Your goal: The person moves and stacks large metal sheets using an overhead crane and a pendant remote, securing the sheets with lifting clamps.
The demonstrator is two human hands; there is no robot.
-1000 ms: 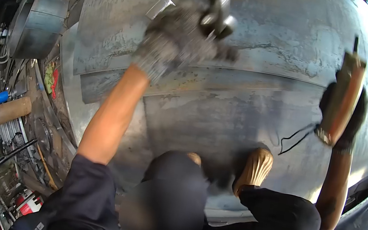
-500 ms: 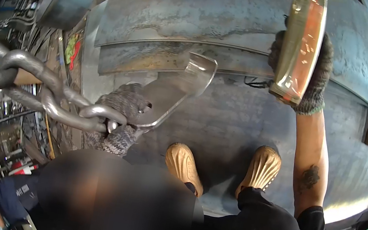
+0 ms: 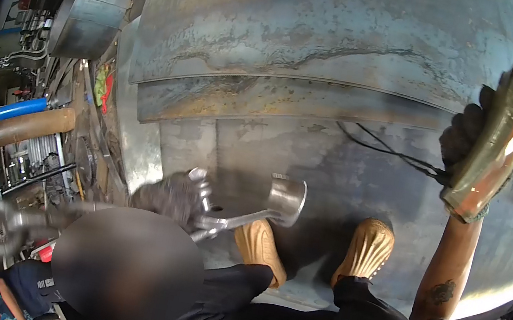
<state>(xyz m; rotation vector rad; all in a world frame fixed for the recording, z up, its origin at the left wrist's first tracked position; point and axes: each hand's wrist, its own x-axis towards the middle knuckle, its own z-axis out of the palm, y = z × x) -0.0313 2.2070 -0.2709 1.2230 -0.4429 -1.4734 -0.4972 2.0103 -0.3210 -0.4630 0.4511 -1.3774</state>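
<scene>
My left hand, in a grey knit glove, is closed around a steel lifting hook with a flat, bent-up end. The hook hangs low, close to my left shoe. A heavy chain runs off to the lower left, smeared by motion. In a dark glove, my right hand grips a remote control at the right. It is a yellowish, long box with an orange face under shiny clear wrap and a short black stub on top. A black cord trails from it over the steel.
Large steel plates lie overlapped ahead, their edges forming low steps. A wide metal cylinder stands at the upper left. A rusty pipe, a blue cylinder and scrap crowd the left. Another person's dark sleeve shows at the lower left.
My left hand and the hook have moved down and slightly right, while the chain has dropped to the lower left. My right hand has moved right and down with the remote control, now tilted.
</scene>
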